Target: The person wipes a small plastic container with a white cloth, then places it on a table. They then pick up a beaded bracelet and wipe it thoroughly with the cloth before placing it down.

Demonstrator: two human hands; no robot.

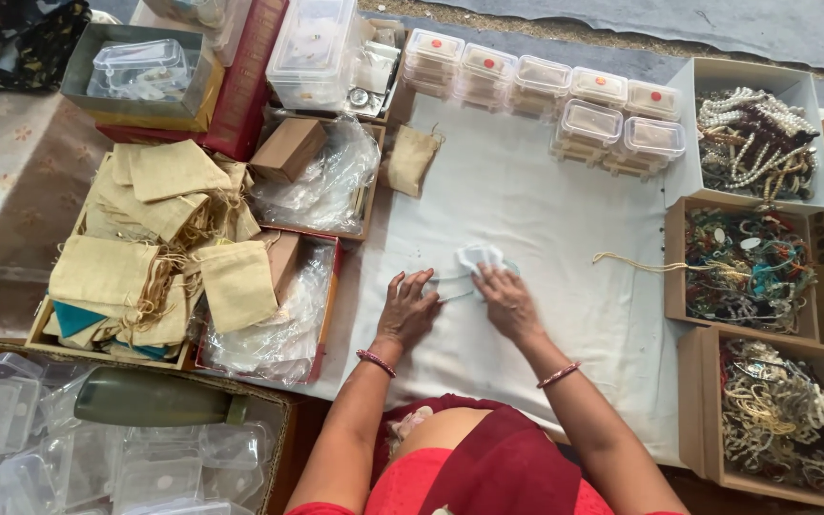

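Note:
My left hand [405, 307] rests flat on the white cloth [545, 219], fingers spread, pressing the edge of a small clear plastic box [452, 285]. My right hand [506, 299] is beside it, fingertips closed on a small white pad [478, 257] at the box's far side. Both wrists wear thin red bangles. The box is partly hidden under my fingers, so I cannot see what it holds.
Beige cloth pouches [159, 238] fill a tray at the left. Stacked clear boxes [565, 95] line the far edge. Three cardboard boxes of bead jewellery [751, 267] stand at the right. Empty clear boxes [97, 458] and a green bottle [154, 399] sit lower left.

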